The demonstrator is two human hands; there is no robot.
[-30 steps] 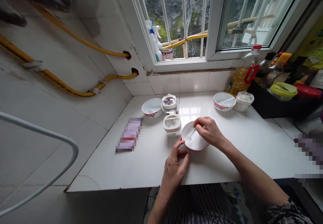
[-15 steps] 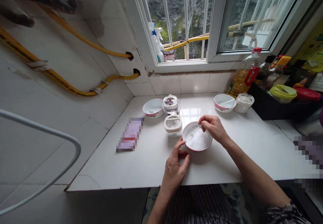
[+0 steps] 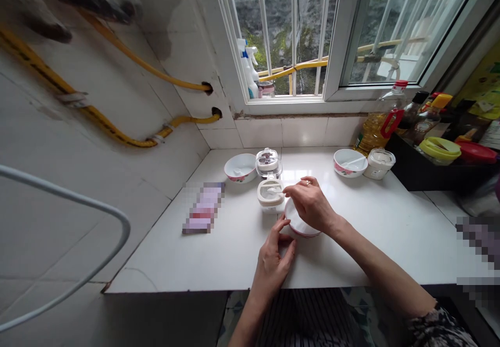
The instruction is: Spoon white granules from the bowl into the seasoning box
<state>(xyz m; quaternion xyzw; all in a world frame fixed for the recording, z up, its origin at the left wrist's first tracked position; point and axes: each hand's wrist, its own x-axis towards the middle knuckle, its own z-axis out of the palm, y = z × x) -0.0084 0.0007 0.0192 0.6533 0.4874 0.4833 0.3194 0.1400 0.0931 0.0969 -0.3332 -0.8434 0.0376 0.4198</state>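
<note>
A bowl of white powder (image 3: pixel 297 221) stands near the counter's front, partly hidden under my right hand (image 3: pixel 312 203). My right hand pinches a small white spoon (image 3: pixel 276 191), whose tip is over the open square jar (image 3: pixel 270 203). The fingertips of my left hand (image 3: pixel 275 253) rest against the bowl's left rim, with thumb and fingers apart. Right behind the square jar is a clear-lidded jar (image 3: pixel 267 162) with dark contents.
A flowered bowl (image 3: pixel 240 169) sits back left, another bowl (image 3: pixel 349 163) with a spoon back right beside a lidded jar (image 3: pixel 378 163). An oil bottle (image 3: pixel 375 123) and black box (image 3: pixel 414 167) of bottles stand right. A purple packet (image 3: pixel 203 209) lies left.
My right hand has moved left with the spoon, from inside the bowl to over the square jar. My left hand stays at the bowl. The view has shifted slightly.
</note>
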